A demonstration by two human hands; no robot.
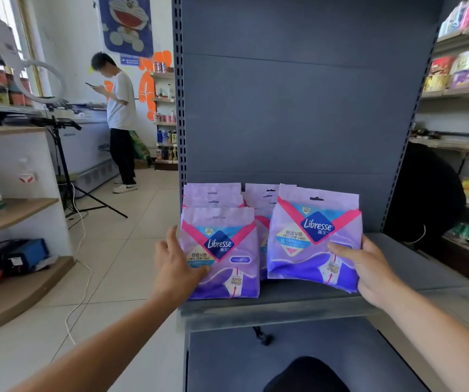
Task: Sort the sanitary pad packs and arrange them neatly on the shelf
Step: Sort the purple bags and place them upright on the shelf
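Note:
Two rows of purple Libresse pad packs stand upright on the grey shelf [284, 304]. The left front pack [222, 250] has more packs [213, 193] lined up behind it. My left hand [176, 261] holds its left edge, thumb on the front. The right front pack [315, 236], marked XL, stands in front of another row [261, 193]. My right hand [369, 270] grips its lower right corner, thumb across the front and fingers behind.
The dark grey back panel [298, 94] rises behind the packs. A person [120, 117] stands at the left by a freezer [86, 142], near a tripod [66, 165]. Stocked shelves [465, 75] line the right; a wooden shelf unit [13, 216] stands at the left.

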